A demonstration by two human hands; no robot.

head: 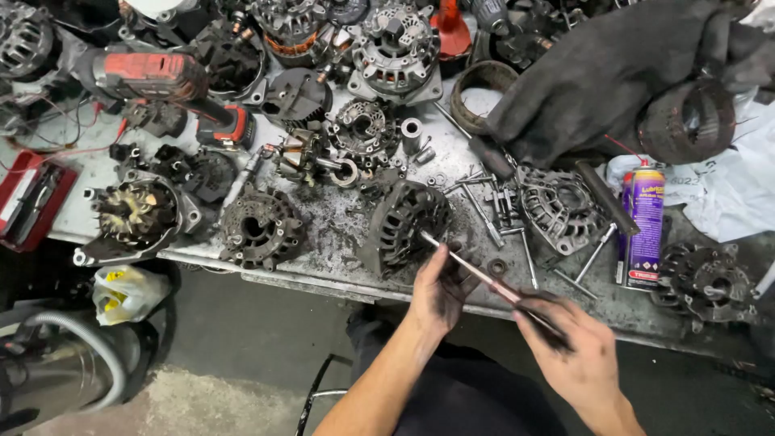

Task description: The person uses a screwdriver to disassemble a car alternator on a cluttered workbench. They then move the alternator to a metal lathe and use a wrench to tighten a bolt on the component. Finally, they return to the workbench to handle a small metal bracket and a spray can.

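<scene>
A dark alternator housing (401, 224) stands tilted near the bench's front edge. My right hand (569, 339) grips the handle end of a long thin metal tool (472, 266); its tip reaches into the housing. My left hand (440, 289), blackened with grease, sits just below the housing and steadies the tool's shaft with its fingers. Both hands hover over the front edge of the bench.
The metal bench (339, 234) is crowded with alternator parts, a rotor (133, 214), loose bolts (492, 218), a red cordless drill (153, 77), a purple spray can (644, 230) and a dark cloth (613, 73). A red case (28, 198) sits at left, a hose (73, 347) below.
</scene>
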